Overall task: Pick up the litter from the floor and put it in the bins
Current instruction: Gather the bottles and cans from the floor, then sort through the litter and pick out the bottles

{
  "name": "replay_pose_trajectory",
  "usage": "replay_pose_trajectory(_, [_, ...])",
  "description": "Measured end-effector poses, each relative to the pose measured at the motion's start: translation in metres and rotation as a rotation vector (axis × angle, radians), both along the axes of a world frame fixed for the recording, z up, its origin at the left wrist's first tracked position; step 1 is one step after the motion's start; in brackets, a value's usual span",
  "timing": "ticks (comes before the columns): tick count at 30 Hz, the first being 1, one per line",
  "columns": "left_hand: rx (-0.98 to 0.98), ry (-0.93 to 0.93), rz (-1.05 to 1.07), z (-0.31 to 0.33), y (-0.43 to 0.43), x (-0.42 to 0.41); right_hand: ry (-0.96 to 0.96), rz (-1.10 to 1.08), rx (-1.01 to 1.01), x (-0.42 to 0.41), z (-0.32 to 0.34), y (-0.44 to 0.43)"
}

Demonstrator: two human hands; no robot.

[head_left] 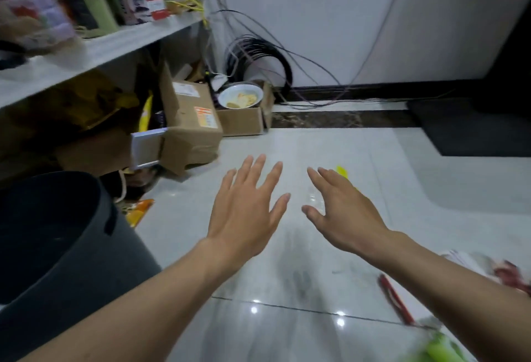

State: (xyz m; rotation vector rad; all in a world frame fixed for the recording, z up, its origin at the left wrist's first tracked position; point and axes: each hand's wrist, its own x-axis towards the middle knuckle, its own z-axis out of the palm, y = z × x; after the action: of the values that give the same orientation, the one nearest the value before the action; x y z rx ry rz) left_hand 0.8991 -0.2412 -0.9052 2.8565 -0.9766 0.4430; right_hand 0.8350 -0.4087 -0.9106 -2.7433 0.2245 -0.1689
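Both of my hands reach forward over the pale tiled floor with fingers spread and nothing in them: my left hand [247,206] in the middle, my right hand [342,212] beside it. A small yellow scrap [342,171] lies on the floor just beyond my right fingertips. A dark grey bin [94,246] stands at the lower left. More litter lies around: an orange wrapper [140,211] next to the bin, a red strip [396,301] under my right forearm, a green blurred piece [439,347] at the bottom right, and a white and red wrapper [488,268] at the right edge.
A white shelf [94,54] with boxes and packets runs along the left. Under it sit cardboard boxes [189,126], one bearing a white bowl [240,96]. Coiled black cables [258,54] hang in the corner by the white wall. A dark mat [471,126] lies at the right.
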Motion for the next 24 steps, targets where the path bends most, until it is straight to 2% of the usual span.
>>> replay_pose_trajectory(6, [0.047,0.032,-0.241,-0.033,-0.077,-0.025,0.113,-0.222,-0.039,-0.067,-0.022,-0.069])
replay_pose_trajectory(13, [0.039,0.121,-0.462,-0.067,-0.149,-0.075,0.261,-0.505,0.032,-0.152,-0.053,-0.121])
replay_pose_trajectory(20, [0.053,0.298,-0.537,-0.1,-0.186,-0.124,0.23,-0.659,0.086,-0.208,-0.068,-0.133])
replay_pose_trajectory(24, [0.13,0.312,-0.605,-0.122,-0.186,-0.147,0.229,-0.73,0.088,-0.227,-0.076,-0.13])
